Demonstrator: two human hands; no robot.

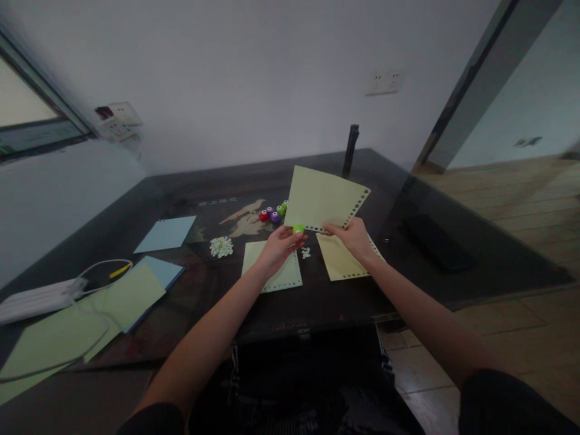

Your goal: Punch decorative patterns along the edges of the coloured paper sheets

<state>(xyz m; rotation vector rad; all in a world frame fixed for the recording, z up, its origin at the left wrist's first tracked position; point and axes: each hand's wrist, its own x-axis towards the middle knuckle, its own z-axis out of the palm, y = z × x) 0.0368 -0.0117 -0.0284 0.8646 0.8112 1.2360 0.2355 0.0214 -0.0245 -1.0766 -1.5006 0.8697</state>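
My left hand (278,248) is closed on a small green craft hole punch (298,229), which sits at the lower left corner of a pale yellow-green paper sheet (324,196). My right hand (352,238) pinches that sheet near its lower right corner and keeps it tilted up above the table. Cut-out shapes run along the sheet's right and lower edges. Under my left hand lies a pale green sheet (283,279) with punched edges. A yellow sheet (338,260), also punched, lies below my right hand. Between them is a small heap of paper cut-outs (306,252).
Several red, purple and green punches (274,214) stand behind the raised sheet. A larger confetti pile (221,246) lies to the left. Farther left are a blue sheet (167,234), green sheets (58,329) and a white power strip (40,300) with a cable. A dark flat object (435,241) lies right.
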